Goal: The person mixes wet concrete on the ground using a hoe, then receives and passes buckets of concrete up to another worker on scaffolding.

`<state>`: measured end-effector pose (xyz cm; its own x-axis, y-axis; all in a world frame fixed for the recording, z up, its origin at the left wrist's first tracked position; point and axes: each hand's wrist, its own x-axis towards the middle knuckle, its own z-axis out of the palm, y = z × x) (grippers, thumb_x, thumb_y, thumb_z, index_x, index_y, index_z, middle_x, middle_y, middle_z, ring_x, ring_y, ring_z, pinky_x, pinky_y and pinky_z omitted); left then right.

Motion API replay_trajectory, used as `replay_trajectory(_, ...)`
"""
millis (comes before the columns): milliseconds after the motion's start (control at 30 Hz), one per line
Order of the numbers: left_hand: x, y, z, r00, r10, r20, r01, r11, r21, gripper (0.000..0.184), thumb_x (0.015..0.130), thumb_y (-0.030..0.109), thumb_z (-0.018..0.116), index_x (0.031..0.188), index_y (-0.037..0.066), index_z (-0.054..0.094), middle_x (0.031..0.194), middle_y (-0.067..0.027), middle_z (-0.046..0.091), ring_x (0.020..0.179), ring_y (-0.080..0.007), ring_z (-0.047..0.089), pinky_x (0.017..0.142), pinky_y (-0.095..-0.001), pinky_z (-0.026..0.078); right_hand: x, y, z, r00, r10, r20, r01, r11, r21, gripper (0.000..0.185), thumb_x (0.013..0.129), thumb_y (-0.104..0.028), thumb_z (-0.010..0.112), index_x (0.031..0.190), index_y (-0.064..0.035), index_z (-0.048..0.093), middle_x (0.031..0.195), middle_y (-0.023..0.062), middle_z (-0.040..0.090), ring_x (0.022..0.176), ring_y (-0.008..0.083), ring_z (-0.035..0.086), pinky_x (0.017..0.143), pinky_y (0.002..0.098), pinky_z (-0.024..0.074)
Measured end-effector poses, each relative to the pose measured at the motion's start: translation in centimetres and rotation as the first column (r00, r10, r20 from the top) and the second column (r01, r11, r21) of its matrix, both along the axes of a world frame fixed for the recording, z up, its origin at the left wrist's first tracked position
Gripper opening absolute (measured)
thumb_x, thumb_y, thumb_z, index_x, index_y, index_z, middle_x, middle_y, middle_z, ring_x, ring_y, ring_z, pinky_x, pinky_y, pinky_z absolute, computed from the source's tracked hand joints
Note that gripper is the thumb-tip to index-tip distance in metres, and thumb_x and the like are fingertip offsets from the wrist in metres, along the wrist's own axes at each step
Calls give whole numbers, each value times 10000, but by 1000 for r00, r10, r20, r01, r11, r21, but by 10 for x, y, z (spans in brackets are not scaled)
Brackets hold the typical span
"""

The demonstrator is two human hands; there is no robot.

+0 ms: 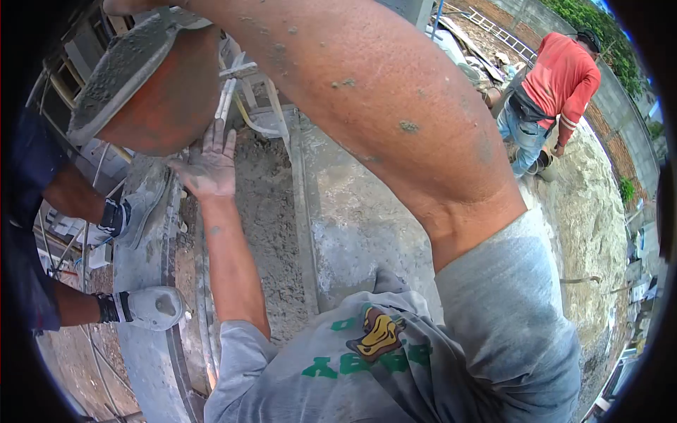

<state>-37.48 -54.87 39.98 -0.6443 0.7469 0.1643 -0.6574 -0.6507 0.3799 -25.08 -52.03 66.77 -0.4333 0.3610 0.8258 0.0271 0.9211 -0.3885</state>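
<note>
A red-orange bucket [169,95], its rim crusted with grey wet mortar, is tilted at the upper left. My left hand [211,166] is beneath it, palm up, fingers spread and coated in grey, its fingertips near the bucket's lower side. Across the top reaches my right arm, spotted with mortar. Only part of my right hand [130,5] shows at the top edge, by the bucket's upper rim; its fingers are mostly cut off.
Another person's legs and grey shoes [156,308] stand on the concrete ledge at left. A worker in a red shirt [560,77] bends at the upper right. Rough wet concrete [264,233] lies between boards; a ladder [501,32] lies behind.
</note>
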Motion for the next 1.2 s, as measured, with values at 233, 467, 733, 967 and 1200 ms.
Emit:
replay_trajectory(233,27,-58,-220,932,-328,152,331,605,-724,619,876,499,527,1316,79,413,1298,-102,479,1199,-228,454,1002,-393,358,171,37,-312,953,-73,295,270,648,-712,443,809,-301,586,1129,4,556,1142,233,550,1108,375,510,947,422,407)
replay_trajectory(467,52,-180,-404,862,-442,247,179,-191,-965,475,886,332,471,1275,62,439,1129,-97,567,1033,-252,567,857,-441,444,495,-124,-627,331,-281,901,753,-497,-432,447,699,-232,524,979,104,616,1039,344,570,1032,433,560,895,444,454)
replay_trajectory(733,52,-92,-379,742,-669,35,-77,-136,-988,455,908,391,506,1204,46,519,1023,-111,620,852,-243,608,659,-368,489,551,-189,-670,405,-207,891,630,-643,-436,324,703,-216,507,668,85,622,631,231,624,582,310,654,589,389,525)
replay_trajectory(967,190,-1,-362,564,-825,23,-114,-105,-988,427,892,401,558,1106,32,567,952,-82,661,718,-191,624,584,-323,463,565,-106,-644,602,-325,729,638,-353,-685,328,699,-289,536,725,20,643,589,205,615,594,303,650,618,398,520)
replay_trajectory(1200,314,26,-311,153,-984,-95,-47,89,-995,408,870,368,598,1150,74,555,963,-84,659,808,-186,642,650,-316,461,648,-88,-657,501,-262,824,667,-490,-561,313,684,-226,517,695,68,624,590,216,614,580,313,648,594,403,518)
